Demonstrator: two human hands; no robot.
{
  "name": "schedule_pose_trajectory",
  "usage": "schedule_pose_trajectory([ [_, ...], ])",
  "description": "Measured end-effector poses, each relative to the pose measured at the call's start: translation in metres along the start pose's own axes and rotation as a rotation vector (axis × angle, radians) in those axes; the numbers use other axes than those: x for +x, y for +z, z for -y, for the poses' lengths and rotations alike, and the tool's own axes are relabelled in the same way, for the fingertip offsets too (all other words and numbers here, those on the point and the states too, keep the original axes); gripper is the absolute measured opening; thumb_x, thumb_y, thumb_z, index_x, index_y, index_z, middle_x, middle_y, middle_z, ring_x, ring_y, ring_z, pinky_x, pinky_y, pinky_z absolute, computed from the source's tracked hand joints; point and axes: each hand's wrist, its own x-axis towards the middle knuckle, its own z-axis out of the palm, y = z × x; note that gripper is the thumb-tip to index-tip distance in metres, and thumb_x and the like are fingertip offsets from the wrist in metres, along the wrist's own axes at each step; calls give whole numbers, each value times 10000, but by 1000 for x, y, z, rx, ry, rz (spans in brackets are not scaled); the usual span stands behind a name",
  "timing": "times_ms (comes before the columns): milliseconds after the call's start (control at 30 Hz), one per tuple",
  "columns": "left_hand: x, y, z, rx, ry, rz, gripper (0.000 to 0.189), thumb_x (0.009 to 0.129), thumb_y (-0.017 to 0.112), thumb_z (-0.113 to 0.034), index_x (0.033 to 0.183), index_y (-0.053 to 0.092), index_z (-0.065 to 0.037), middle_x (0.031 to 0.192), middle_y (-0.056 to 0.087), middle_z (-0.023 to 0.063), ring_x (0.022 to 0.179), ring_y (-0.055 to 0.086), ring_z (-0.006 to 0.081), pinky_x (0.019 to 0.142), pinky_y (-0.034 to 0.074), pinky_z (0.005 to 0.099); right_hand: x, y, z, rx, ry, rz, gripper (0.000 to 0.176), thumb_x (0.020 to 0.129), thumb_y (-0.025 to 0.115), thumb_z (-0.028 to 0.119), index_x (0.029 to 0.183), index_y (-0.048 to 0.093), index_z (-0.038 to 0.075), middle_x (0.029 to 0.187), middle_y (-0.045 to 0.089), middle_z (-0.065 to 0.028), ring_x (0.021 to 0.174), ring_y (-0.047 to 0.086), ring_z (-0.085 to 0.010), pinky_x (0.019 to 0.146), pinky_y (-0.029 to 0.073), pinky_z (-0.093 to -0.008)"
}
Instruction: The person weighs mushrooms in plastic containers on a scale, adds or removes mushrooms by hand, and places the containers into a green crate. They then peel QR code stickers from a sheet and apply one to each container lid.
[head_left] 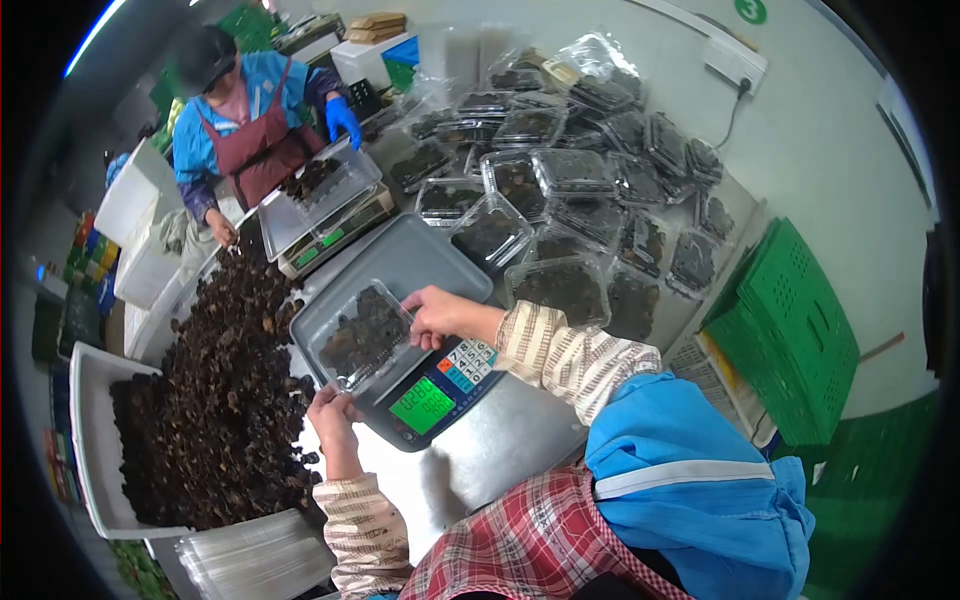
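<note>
A clear plastic box [347,380] rests on the grey platter of a digital scale [432,255]. Inside it lie dark brown, ruffled pieces [362,338] that look like wood ear mushrooms. My left hand [334,412] pinches the box's near edge, fingers bent around the rim. At the right side of the same box, my right hand [440,315] has its fingers curled against the edge, just above the keypad [468,362]. Green digits glow on the scale's display [422,404]. Left of the scale spreads a large heap of loose mushrooms [225,390].
Filled clear boxes [575,170] are piled at the back right. A co-worker [250,120] stands across at a second scale [340,225]. A white foam bin [90,420] holds part of the heap; stacked clear lids or trays [255,560] lie below. Green crates [790,330] stand right.
</note>
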Motion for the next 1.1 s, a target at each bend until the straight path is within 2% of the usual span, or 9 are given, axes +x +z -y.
schedule_pose_trajectory([
  [200,-62,90,-23,-28,155,179,287,780,515,62,1064,528,92,727,551,70,463,401,83,413,406,261,-123,-42,7,249,-108,-314,579,743,613,-3,1268,390,-104,791,647,-179,599,623,-197,496,504,-277],
  [333,-39,195,-22,-85,136,520,194,860,533,-28,1032,570,56,815,630,122,595,585,139,508,501,275,-193,-70,42,414,-556,-718,521,818,605,47,1289,399,-41,927,637,-147,733,631,-198,615,525,-307],
  [467,-47,238,17,-51,61,619,203,877,556,-87,1011,579,63,827,651,145,574,609,167,515,518,277,-302,-83,-25,1,-140,-781,417,879,567,111,1247,452,-49,918,638,-116,739,620,-162,656,511,-272],
  [600,-91,255,23,2,-43,666,267,909,523,-162,1024,555,76,803,650,156,530,594,172,502,509,279,-389,-84,-146,191,70,-951,238,906,545,166,996,588,-50,634,615,-70,522,563,-111,468,432,-225],
  [700,-119,268,27,-22,-186,758,373,943,456,-260,1082,521,79,911,642,191,642,628,217,601,530,326,-426,-80,-225,246,239,-901,245,891,569,169,1020,588,-38,665,619,-71,528,559,-106,474,439,-238],
  [767,-140,281,40,-411,-428,887,489,961,372,-338,1175,461,92,1115,567,256,896,622,278,781,517,384,-443,-78,-254,78,383,-656,255,884,565,122,1098,550,-16,735,626,-85,610,613,-147,539,504,-274],
  [933,-185,329,47,-672,-533,889,489,955,375,-272,1277,379,96,1298,436,268,1152,497,329,965,432,410,-458,-131,-255,89,291,-729,274,848,620,114,1083,575,-21,738,625,-73,597,568,-117,547,469,-257],
  [1000,-179,345,44,-392,-236,781,392,908,459,-138,1245,456,63,1239,502,240,1185,463,342,1006,382,397,-458,-157,-226,108,156,-806,273,854,607,108,1091,570,-22,729,619,-67,617,567,-113,574,470,-250],
  [1100,-138,358,26,490,802,434,452,725,577,63,1164,581,-43,1226,541,153,1174,467,317,991,373,366,-464,-177,-225,1,130,-931,285,842,603,125,1084,585,-24,732,622,-65,646,571,-115,591,472,-270],
])
